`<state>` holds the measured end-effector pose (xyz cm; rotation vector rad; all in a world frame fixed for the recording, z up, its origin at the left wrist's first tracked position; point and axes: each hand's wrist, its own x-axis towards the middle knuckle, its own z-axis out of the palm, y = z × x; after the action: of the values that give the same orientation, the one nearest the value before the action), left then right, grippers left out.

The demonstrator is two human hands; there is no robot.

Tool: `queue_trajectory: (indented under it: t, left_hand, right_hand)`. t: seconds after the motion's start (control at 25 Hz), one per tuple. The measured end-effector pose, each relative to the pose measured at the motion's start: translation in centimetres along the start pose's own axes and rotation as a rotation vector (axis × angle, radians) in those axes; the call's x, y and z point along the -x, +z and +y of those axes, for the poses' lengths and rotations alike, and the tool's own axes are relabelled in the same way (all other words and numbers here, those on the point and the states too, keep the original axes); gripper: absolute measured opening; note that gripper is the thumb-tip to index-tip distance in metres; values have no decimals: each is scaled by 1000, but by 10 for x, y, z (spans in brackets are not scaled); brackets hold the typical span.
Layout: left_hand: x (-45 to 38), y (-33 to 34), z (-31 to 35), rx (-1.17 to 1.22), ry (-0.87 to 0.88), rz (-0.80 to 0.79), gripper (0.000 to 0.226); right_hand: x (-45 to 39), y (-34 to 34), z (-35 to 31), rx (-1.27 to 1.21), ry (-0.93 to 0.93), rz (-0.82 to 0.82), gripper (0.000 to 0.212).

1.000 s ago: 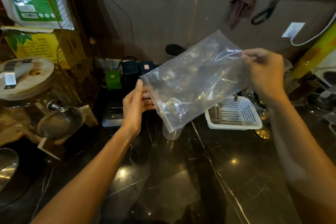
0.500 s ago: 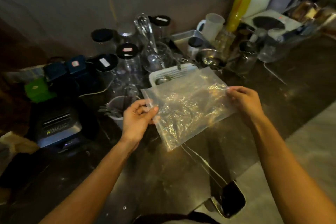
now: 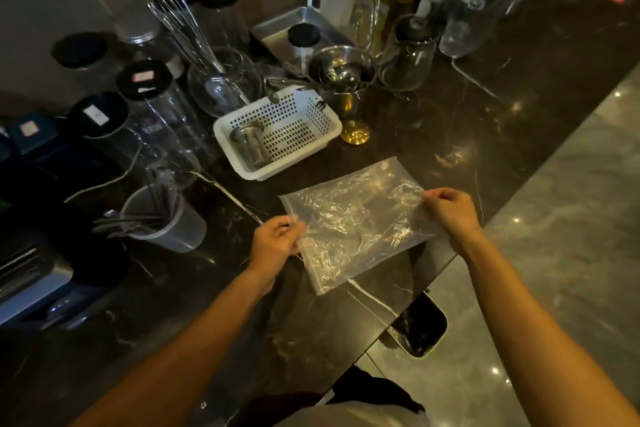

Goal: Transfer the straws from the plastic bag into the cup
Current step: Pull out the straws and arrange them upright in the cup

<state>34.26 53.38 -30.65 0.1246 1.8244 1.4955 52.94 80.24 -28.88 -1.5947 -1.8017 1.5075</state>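
The clear plastic bag [image 3: 356, 218] is stretched flat just above the dark marble worktop [image 3: 485, 121], the left hand [image 3: 277, 241] pinched shut on its near-left edge and the right hand [image 3: 450, 210] pinched shut on its right edge. It looks empty, though glare makes that uncertain. Well to the left, thin dark straws [image 3: 157, 198] stand in the translucent cup [image 3: 176, 225]; behind the bag sits a white perforated basket [image 3: 311, 118].

The room is dim and yellowish, and the left side of the dark counter [image 3: 467, 135] is almost lost in shadow. Small bright spots of light shine on the counter's far right part and on the floor [image 3: 568, 225], and the plastic bag [image 3: 356, 218] glitters. The picture bends at its edges and looks soft.
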Motion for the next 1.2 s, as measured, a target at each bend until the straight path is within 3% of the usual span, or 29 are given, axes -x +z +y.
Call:
queue_trajectory:
  t: [0.16, 0.32, 0.4, 0.6, 0.72, 0.84, 1.08, 1.2]
  left_hand:
    - [-12, 11, -7, -121, -68, -30, 18]
    - [-17, 18, -15, -175, -105, -24, 21]
    - [-17, 20, -19, -180, -105, -30, 21]
    - [-19, 14, -19, -140, -128, -69, 14]
    - [-18, 2, -11, -151, -118, -41, 40]
    - [-18, -17, 5, -184, -73, -6, 50]
    - [8, -87, 57, -217, 213, 136, 24]
    - [28, -123, 83, -220, 322, 155, 23]
  right_hand:
    - [-9, -8, 17, 81, 32, 26, 28]
    - [-17, -9, 25, 142, 30, 40, 11]
    - [-19, -10, 28, 178, 30, 36, 12]
    - [-16, -4, 17, 413, -22, -18, 31]
    - [-7, 10, -5, 544, -169, 4, 46]
    - [3, 37, -37, 519, -298, -106, 46]
    - [47, 148, -107, 528, -549, -389, 35]
    - [73, 200, -130, 477, -612, -543, 29]
